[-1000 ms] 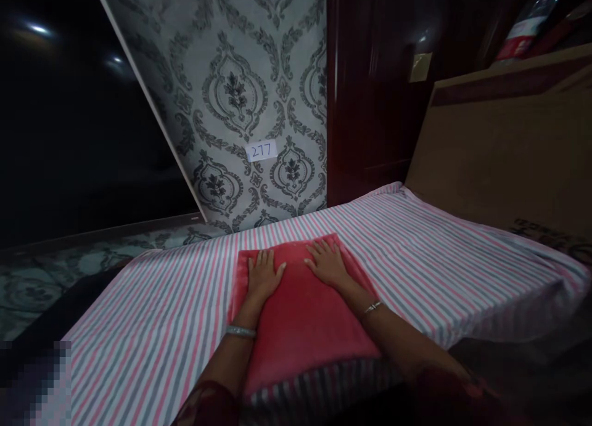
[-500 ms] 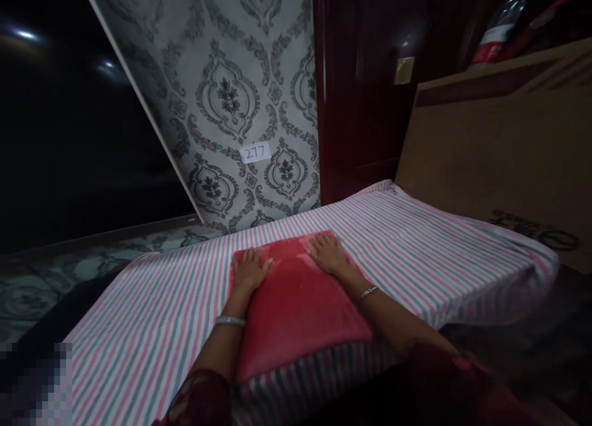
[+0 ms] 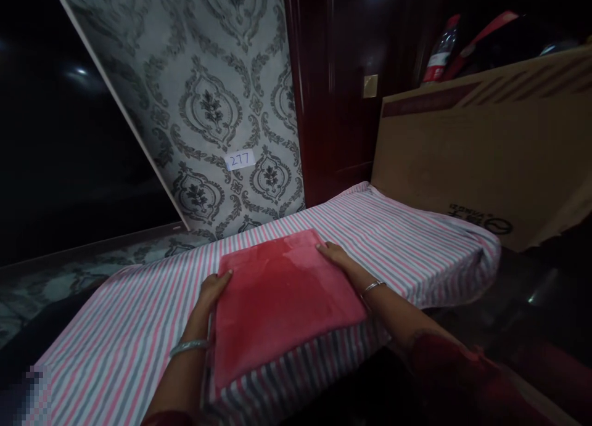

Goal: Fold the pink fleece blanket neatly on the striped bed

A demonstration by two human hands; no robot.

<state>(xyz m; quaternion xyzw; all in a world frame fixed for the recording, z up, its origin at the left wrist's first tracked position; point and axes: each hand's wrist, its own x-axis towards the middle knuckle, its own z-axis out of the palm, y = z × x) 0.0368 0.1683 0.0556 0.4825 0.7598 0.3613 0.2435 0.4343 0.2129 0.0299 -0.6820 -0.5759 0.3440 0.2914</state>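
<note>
A folded red plush cloth (image 3: pixel 282 296) lies flat on the striped sheet (image 3: pixel 152 327), its near edge reaching the front edge of the surface. At its left edge my left hand (image 3: pixel 215 288) grips the side, thumb on top and the other fingers mostly hidden at or under the edge. My right hand (image 3: pixel 333 254) holds the far right edge in the same way, thumb over the top. Lighter and darker patches show in the pile of the cloth.
A large dark screen (image 3: pixel 78 136) stands at left before patterned wallpaper (image 3: pixel 213 105) bearing a paper label (image 3: pixel 240 159) reading 277. At right are a dark red door panel (image 3: pixel 342 148), a cardboard box (image 3: pixel 462 148) and a plastic bottle (image 3: pixel 439 56) behind the box's top edge.
Both hands have gone from lying flat on top of the red cloth to gripping its left and right edges. The view has swung slightly to the right.
</note>
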